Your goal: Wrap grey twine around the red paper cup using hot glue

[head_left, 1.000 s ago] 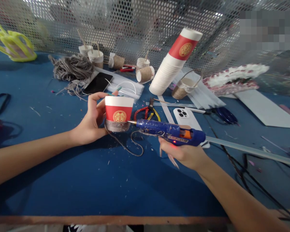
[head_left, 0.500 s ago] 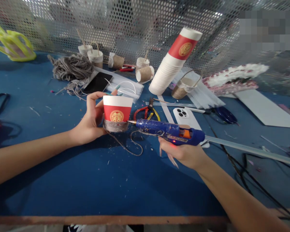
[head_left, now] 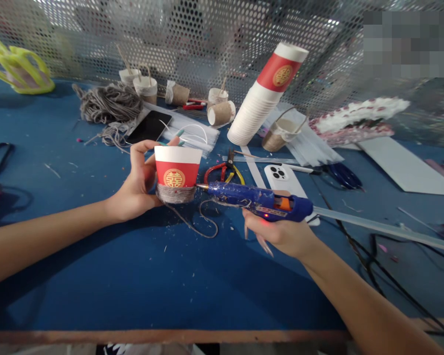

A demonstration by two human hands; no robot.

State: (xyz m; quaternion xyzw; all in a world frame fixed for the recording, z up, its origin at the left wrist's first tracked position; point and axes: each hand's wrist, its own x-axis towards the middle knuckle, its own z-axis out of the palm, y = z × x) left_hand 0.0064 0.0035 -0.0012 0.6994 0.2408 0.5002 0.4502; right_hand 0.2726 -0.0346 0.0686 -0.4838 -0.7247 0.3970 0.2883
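My left hand (head_left: 135, 192) grips a red and white paper cup (head_left: 177, 167) by its left side, with the thumb low and fingers at the rim. Grey cord (head_left: 175, 194) is wound round the cup's lower part, and a loose end (head_left: 196, 229) curls below it over the table. A blue glue gun (head_left: 255, 199) is held in my right hand (head_left: 277, 234), its metal nozzle touching or very close to the cup's right side just above the cord. A red light glows on the gun.
Behind the cup lie grey yarn (head_left: 109, 101), a black phone (head_left: 150, 126) and red-yellow pliers (head_left: 225, 170). A leaning cup stack (head_left: 257, 106) and a small basket (head_left: 281, 134) stand farther back. Beyond the gun lies a white phone (head_left: 288, 182); cables (head_left: 373, 276) run at right.
The cup has turned slightly in my left hand and shifted a little left, its gold emblem moving left. My right hand and the glue gun have barely moved.
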